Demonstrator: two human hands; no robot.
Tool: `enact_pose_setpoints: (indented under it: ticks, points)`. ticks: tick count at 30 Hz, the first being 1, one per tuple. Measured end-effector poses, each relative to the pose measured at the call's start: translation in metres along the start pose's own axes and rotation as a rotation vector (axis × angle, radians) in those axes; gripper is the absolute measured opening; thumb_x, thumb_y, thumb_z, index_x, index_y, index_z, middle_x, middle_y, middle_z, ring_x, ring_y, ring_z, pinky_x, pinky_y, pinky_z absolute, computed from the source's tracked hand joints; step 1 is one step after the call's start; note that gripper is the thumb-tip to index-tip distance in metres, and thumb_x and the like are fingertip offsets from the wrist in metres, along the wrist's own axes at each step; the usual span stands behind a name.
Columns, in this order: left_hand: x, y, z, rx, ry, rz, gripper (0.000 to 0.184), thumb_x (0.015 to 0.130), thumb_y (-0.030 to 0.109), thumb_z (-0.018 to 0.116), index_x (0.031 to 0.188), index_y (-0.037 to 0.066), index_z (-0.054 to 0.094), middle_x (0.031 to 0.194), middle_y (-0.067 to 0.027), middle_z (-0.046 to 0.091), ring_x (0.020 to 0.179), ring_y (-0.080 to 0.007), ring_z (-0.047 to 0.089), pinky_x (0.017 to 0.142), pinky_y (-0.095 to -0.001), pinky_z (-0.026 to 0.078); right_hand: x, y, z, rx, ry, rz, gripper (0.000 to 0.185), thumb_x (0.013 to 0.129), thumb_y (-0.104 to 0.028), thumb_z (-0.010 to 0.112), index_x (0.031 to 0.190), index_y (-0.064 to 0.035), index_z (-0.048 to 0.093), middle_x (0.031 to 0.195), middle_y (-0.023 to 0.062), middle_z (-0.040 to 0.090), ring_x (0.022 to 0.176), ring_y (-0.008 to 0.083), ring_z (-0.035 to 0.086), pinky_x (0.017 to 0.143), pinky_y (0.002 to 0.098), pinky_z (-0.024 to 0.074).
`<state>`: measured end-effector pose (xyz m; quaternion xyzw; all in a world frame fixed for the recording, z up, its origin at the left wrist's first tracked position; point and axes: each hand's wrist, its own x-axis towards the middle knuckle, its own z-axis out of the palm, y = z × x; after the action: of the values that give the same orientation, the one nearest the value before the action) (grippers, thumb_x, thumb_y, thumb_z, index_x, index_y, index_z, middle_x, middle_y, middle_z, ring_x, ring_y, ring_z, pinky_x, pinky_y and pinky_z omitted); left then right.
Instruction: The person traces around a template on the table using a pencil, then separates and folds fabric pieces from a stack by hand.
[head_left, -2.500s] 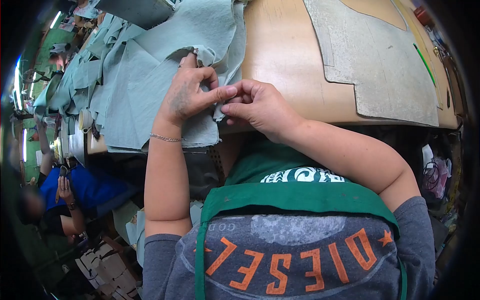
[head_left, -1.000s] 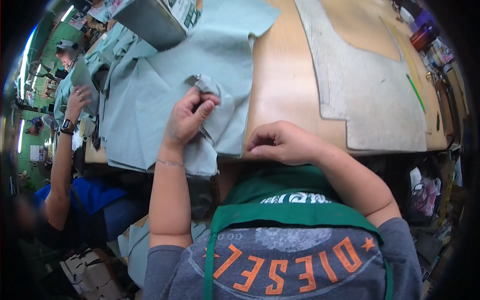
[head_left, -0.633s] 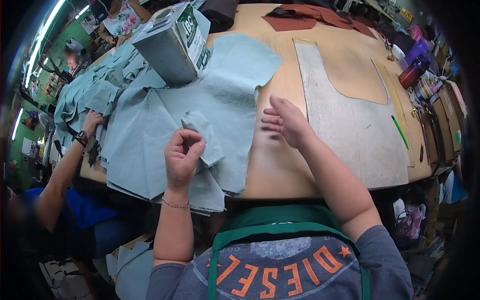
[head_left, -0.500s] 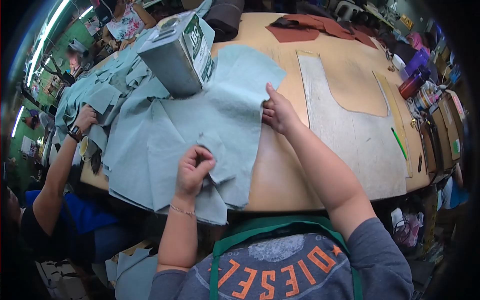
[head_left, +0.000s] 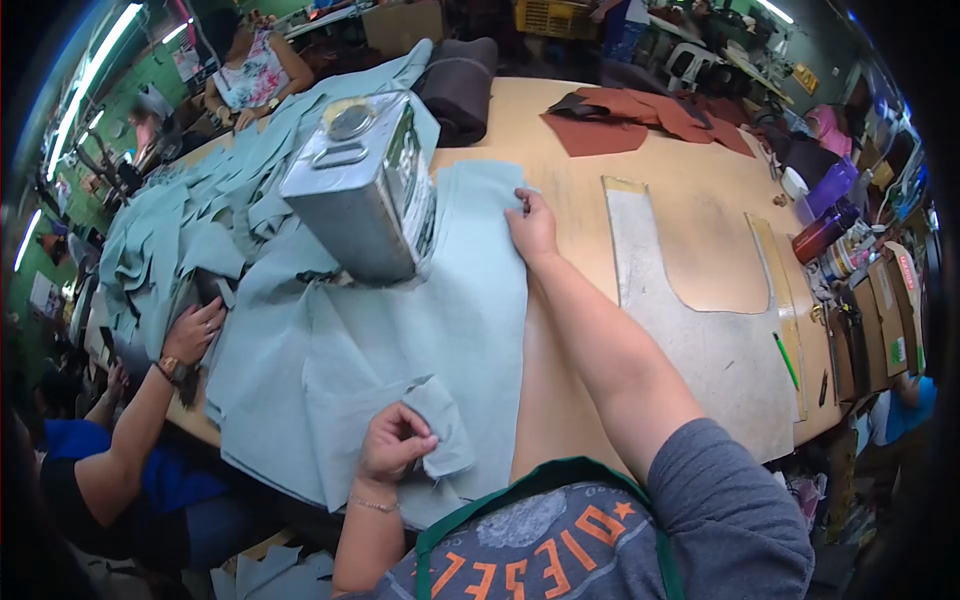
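Observation:
Light blue-green fabric (head_left: 470, 300) lies in layers on the table, its right edge running nearly straight. My left hand (head_left: 398, 440) is closed at the near side, pinching a crumpled fold of it. My right hand (head_left: 532, 228) reaches to the far right corner, fingers curled on the edge; the fingertips are partly hidden. Between and beyond my hands, a square metal can (head_left: 350, 190) stands on the fabric, its cap and handle on top.
A pale U-shaped pattern board (head_left: 700, 350) lies at right with a green pen (head_left: 786, 360). Rust-red pieces (head_left: 640, 115) and a dark roll (head_left: 460, 90) are at the back. At left, a co-worker's hand (head_left: 195, 330) touches a heap of fabric pieces (head_left: 170, 240).
My right hand has moved along the fabric's right edge to its far corner. The fabric's flared right part now lies straighter. My left hand still pinches the fold; the view has shifted.

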<state>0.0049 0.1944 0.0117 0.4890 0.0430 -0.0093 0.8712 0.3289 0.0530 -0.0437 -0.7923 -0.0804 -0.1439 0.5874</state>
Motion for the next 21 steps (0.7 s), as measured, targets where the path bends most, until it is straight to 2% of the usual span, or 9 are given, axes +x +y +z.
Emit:
enact_pose_setpoints:
  ticks: [3, 5, 7, 9, 10, 14, 17, 20, 21]
  points:
    - [0.0, -0.004, 0.0, 0.044, 0.022, 0.066, 0.021, 0.066, -0.005, 0.065, 0.079, 0.003, 0.05, 0.084, -0.0065, 0.055, 0.075, -0.0119, 0.053, 0.07, -0.0237, 0.043, -0.021, -0.016, -0.022, -0.12, 0.255, -0.187, 0.029, 0.072, -0.014, 0.064, 0.097, -0.0021, 0.055, 0.078, 0.0134, 0.056, 0.077, 0.025, 0.055, 0.072, 0.0341, 0.0444]
    - [0.004, -0.007, 0.006, 0.035, 0.081, 0.161, 0.032, 0.067, -0.004, 0.065, 0.091, 0.003, 0.046, 0.092, -0.0082, 0.053, 0.082, -0.0132, 0.052, 0.075, -0.0251, 0.042, -0.051, -0.049, -0.053, 0.065, 0.102, -0.256, 0.023, 0.073, -0.02, 0.066, 0.082, -0.0022, 0.055, 0.069, 0.0103, 0.053, 0.067, 0.023, 0.052, 0.063, 0.0325, 0.0438]
    - [0.005, -0.006, 0.017, 0.017, 0.156, 0.22, 0.044, 0.068, -0.004, 0.064, 0.103, 0.004, 0.039, 0.098, -0.0094, 0.051, 0.089, -0.0146, 0.051, 0.079, -0.0267, 0.042, -0.102, -0.103, -0.083, 0.085, -0.219, -0.049, 0.027, 0.072, -0.022, 0.068, 0.07, -0.0018, 0.051, 0.065, 0.0081, 0.051, 0.058, 0.021, 0.048, 0.054, 0.0301, 0.0414]
    - [0.006, 0.002, 0.039, -0.009, 0.234, 0.227, 0.057, 0.07, -0.005, 0.063, 0.116, 0.005, 0.03, 0.102, -0.0101, 0.049, 0.095, -0.0162, 0.049, 0.084, -0.0287, 0.04, -0.145, -0.128, -0.095, 0.113, -0.578, -0.242, 0.032, 0.07, -0.026, 0.07, 0.065, -0.0018, 0.049, 0.061, 0.0068, 0.05, 0.053, 0.019, 0.046, 0.05, 0.029, 0.0397]
    - [0.005, 0.004, 0.047, -0.061, 0.239, 0.233, 0.066, 0.072, -0.005, 0.061, 0.123, 0.008, 0.022, 0.105, -0.0088, 0.047, 0.099, -0.0173, 0.047, 0.087, -0.0307, 0.039, -0.16, -0.136, -0.096, 0.143, -0.678, -0.238, 0.035, 0.07, -0.028, 0.07, 0.065, -0.0022, 0.048, 0.06, 0.0068, 0.049, 0.053, 0.0173, 0.046, 0.049, 0.0287, 0.0393]
    - [0.0, 0.005, 0.067, -0.116, 0.218, 0.275, 0.065, 0.073, -0.001, 0.063, 0.125, 0.009, 0.024, 0.116, -0.0068, 0.039, 0.102, -0.0154, 0.044, 0.086, -0.0302, 0.04, -0.187, -0.139, -0.087, 0.262, -0.927, 0.045, 0.04, 0.069, -0.035, 0.07, 0.064, -0.0034, 0.046, 0.059, 0.0052, 0.047, 0.054, 0.0127, 0.043, 0.048, 0.0272, 0.0372]
    - [-0.006, -0.004, 0.062, -0.147, 0.267, 0.236, 0.054, 0.075, 0.002, 0.062, 0.121, 0.007, 0.033, 0.104, -0.0047, 0.049, 0.095, -0.0166, 0.05, 0.085, -0.0292, 0.041, -0.192, -0.134, -0.088, 0.326, -1.05, 0.084, 0.036, 0.069, -0.031, 0.072, 0.067, -0.0046, 0.047, 0.061, -0.0003, 0.046, 0.059, 0.0076, 0.042, 0.05, 0.0232, 0.0357]
    - [-0.018, -0.005, 0.054, -0.06, 0.187, 0.128, 0.04, 0.077, 0.005, 0.062, 0.111, 0.003, 0.041, 0.097, -0.0047, 0.052, 0.087, -0.0151, 0.053, 0.081, -0.0275, 0.042, -0.197, -0.13, -0.088, 0.352, -1.077, 0.055, 0.034, 0.07, -0.03, 0.07, 0.07, -0.0044, 0.048, 0.063, -0.0004, 0.047, 0.063, 0.0078, 0.042, 0.054, 0.0233, 0.0362]
    - [-0.021, -0.005, 0.052, 0.093, 0.192, 0.151, 0.036, 0.077, 0.006, 0.062, 0.108, 0.001, 0.043, 0.093, -0.0043, 0.053, 0.083, -0.0141, 0.053, 0.078, -0.0265, 0.043, -0.199, -0.129, -0.088, 0.377, -1.075, 0.078, 0.034, 0.071, -0.03, 0.07, 0.07, -0.0043, 0.048, 0.063, -0.0004, 0.047, 0.064, 0.0077, 0.042, 0.055, 0.0233, 0.0363]
